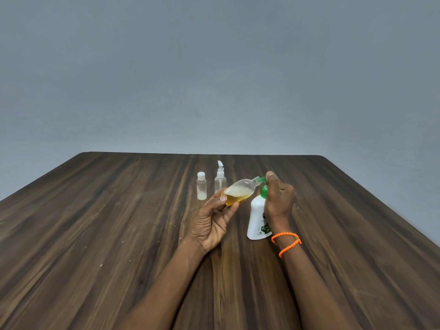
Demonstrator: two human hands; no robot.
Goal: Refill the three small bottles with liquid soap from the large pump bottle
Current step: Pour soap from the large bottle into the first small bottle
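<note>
Risk of soap spilling past the tilted small bottle (pixel 238 192) pinched by left-hand fingers (pixel 225 198) if right-hand fingers (pixel 271 181), curled on the green pump nozzle (pixel 262 179), press misaligned.

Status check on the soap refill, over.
Left hand holds tilted small bottle, part-filled amber. Right hand on green pump of large pump bottle. Nothing in the way.

Two bottles (pixel 211 184) behind pump bottle (pixel 258 219)
</note>
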